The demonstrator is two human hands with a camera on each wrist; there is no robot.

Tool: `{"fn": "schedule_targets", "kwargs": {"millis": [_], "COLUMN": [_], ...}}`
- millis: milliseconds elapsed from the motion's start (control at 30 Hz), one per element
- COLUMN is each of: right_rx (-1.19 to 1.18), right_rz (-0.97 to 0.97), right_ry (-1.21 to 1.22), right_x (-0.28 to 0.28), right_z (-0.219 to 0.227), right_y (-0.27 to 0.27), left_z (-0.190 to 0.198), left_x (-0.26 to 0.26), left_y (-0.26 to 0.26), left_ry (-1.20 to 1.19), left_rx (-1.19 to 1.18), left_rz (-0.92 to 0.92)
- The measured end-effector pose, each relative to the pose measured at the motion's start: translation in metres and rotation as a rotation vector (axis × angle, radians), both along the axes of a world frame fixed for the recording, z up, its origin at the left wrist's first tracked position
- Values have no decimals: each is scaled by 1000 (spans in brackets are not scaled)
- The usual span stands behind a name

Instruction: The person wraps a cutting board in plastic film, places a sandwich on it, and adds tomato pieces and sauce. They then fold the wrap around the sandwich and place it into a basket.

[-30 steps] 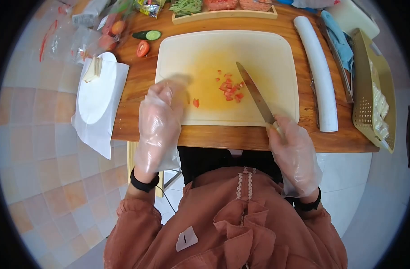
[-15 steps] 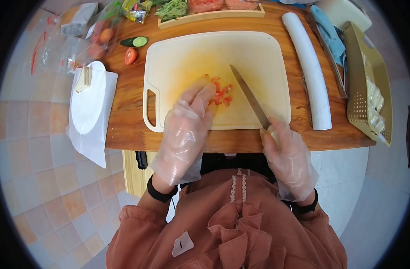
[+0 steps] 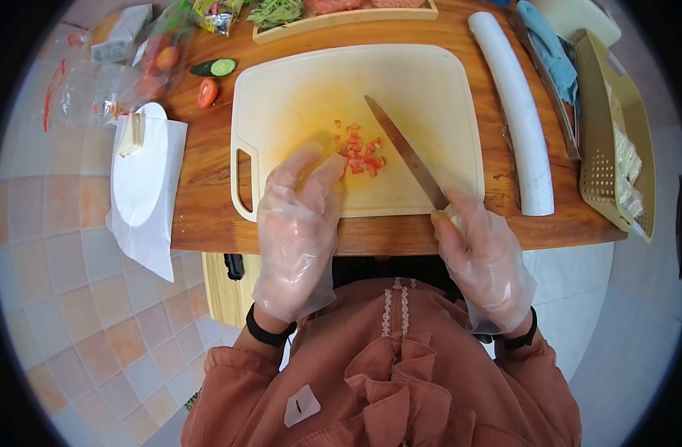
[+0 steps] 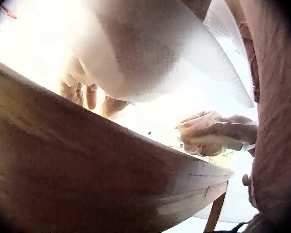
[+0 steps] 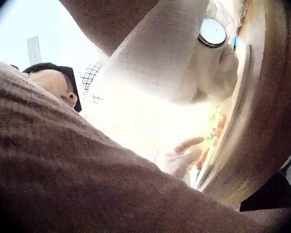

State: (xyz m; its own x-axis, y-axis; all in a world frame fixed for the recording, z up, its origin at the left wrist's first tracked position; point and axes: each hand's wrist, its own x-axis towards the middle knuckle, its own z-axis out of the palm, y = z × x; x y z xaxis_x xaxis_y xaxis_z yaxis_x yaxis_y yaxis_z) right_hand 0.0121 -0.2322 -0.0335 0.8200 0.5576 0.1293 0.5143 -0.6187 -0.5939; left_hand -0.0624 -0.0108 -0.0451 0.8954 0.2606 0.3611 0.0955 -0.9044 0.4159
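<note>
A pile of diced tomato (image 3: 362, 158) lies near the middle of the cream cutting board (image 3: 430, 89). My left hand (image 3: 298, 223), in a clear plastic glove, is over the board's left front part, its fingertips close to the left side of the dice. In the left wrist view its fingers (image 4: 90, 96) point downward, slightly bent, with no food seen between them. A kitchen knife (image 3: 409, 155) is gripped by its handle in my gloved right hand (image 3: 486, 261). The blade slants across the board to the right of the tomato, tip pointing away and left.
Left of the board are a cucumber piece (image 3: 214, 68), a cut tomato (image 3: 207, 93) and a white oval plate (image 3: 138, 190) with a sandwich (image 3: 131, 135). A wooden tray (image 3: 348, 21) stands behind. On the right lie a white roll (image 3: 514, 119) and a perforated basket (image 3: 600, 175).
My left hand came in from the board's left edge to the diced tomato, then drew back slightly left. The separate tomato bit is no longer apart at the left. The right hand keeps the knife nearly still.
</note>
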Motion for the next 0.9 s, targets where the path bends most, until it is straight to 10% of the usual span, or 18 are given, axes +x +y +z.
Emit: {"fn": "schedule_targets", "kwargs": {"millis": [400, 900], "right_rx": [-82, -112], "right_rz": [7, 184], "right_ry": [123, 103], "right_x": [15, 24], "right_z": [8, 12], "right_y": [6, 12], "left_z": [4, -15], "left_x": [27, -10], "left_y": [-1, 13], "left_ry": [153, -10], "left_rx": [120, -111], "left_rz": [-339, -99]}}
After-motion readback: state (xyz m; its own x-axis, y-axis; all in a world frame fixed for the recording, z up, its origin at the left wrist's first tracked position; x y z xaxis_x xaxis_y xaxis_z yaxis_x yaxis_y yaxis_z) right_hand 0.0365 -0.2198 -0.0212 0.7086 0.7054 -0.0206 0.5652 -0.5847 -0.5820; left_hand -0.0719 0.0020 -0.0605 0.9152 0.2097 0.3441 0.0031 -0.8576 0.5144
